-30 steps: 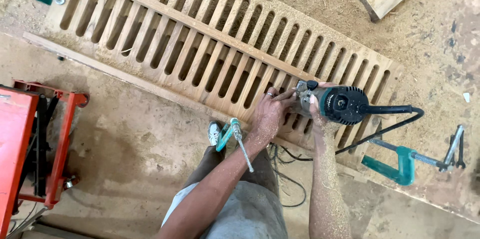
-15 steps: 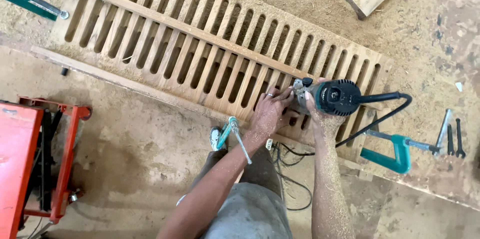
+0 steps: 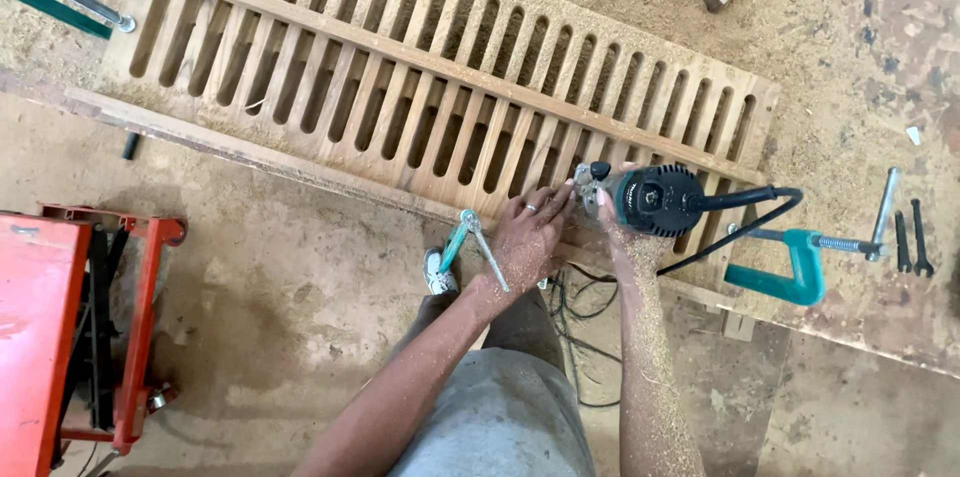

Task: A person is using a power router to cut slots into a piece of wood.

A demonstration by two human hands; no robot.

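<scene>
— What is the person wearing?
— A grey garment at the bottom middle of the frame, no sleeves over the forearms.
— Anything else?
— A ring on the left hand (image 3: 528,235); sawdust coats both forearms, thickest below the right hand (image 3: 622,227).

Sawdust-strewn workbench (image 3: 850,57), dusty concrete floor (image 3: 280,337), red metal stand (image 3: 60,337) at left, even light

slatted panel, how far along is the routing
Looks mostly cut: slots run the whole length of the slatted panel, with sawdust all around. In hand: the right hand holds the trim router at the near edge toward the panel's right end, while the left hand lies flat on the wood. The teal clamp is on. What remains cannot be judged.
</scene>
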